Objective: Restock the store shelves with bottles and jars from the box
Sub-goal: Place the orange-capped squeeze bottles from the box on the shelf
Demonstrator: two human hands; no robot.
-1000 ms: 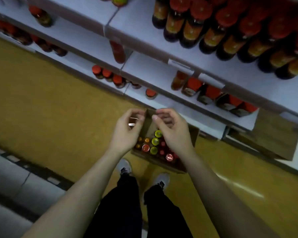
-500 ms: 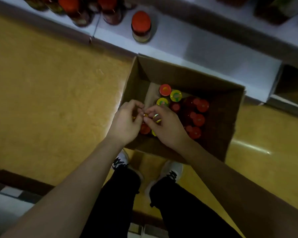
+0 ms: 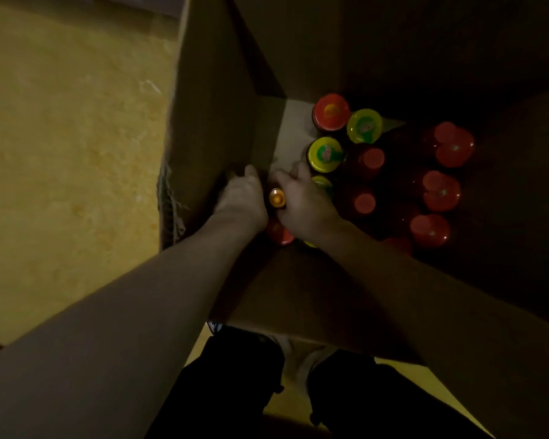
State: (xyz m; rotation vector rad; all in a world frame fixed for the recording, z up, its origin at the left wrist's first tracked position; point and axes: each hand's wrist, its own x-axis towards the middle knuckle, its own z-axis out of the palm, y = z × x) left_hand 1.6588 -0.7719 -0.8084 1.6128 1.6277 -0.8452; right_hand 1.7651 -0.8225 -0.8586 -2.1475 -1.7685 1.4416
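Both hands have gone deeper into the cardboard box (image 3: pixel 209 122) than half a second ago, and the camera has dropped close, so the shelf edge is out of view and the box fills most of the picture. Down inside, the left hand (image 3: pixel 241 198) and the right hand (image 3: pixel 304 201) sit side by side near the left wall with a small orange-capped bottle (image 3: pixel 277 197) between them; the right hand's curled fingers seem to grip it, while the left hand's fingers curl downward out of sight, so what it holds cannot be told. Standing upright in the box are yellow-lidded jars (image 3: pixel 325 153), a red-lidded jar (image 3: pixel 331 112) at the far end, and red-capped bottles (image 3: pixel 441 191) crowded along the dim right side. Another red lid (image 3: pixel 279 234) shows just below the wrists. Yellow floor (image 3: pixel 70 137) lies left of the box.
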